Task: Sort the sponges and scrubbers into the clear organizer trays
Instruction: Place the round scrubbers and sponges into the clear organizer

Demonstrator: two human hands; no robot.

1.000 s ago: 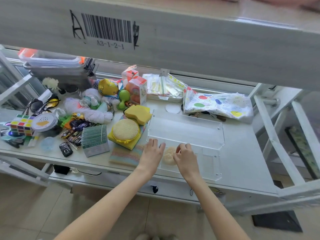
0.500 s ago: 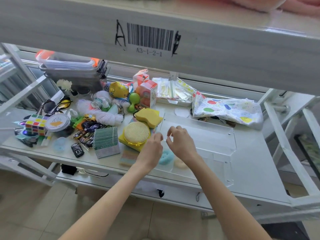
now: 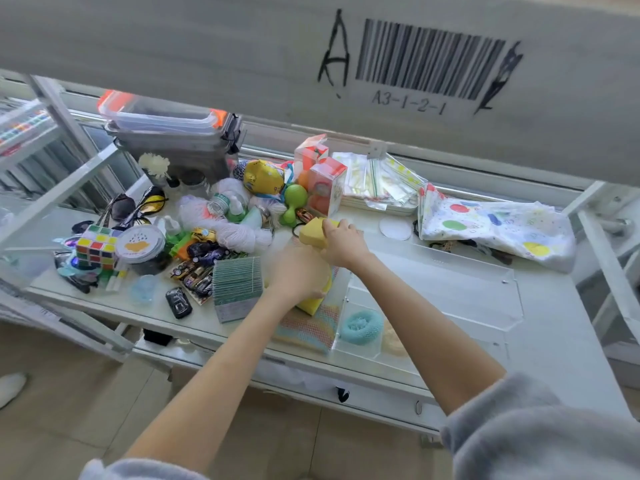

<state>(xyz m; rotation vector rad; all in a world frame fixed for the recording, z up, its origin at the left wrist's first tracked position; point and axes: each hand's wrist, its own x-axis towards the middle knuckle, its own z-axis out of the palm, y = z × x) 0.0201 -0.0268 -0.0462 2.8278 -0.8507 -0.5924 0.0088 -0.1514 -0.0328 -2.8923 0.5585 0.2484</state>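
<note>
Both hands have left the organizer tray (image 3: pixel 433 289). The right hand (image 3: pixel 341 242) now holds the yellow sponge (image 3: pixel 311 233) in its grip. The blurred left hand (image 3: pixel 298 271) covers another sponge; its grip I cannot tell.

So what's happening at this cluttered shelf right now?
A person is sorting sponges into a clear organizer tray. The right hand grips a yellow sponge just left of the tray, while the blurred left hand rests on another yellow sponge with a round scrubber. A teal mesh scrubber and a pale beige one already sit in the tray's front compartments.
</note>
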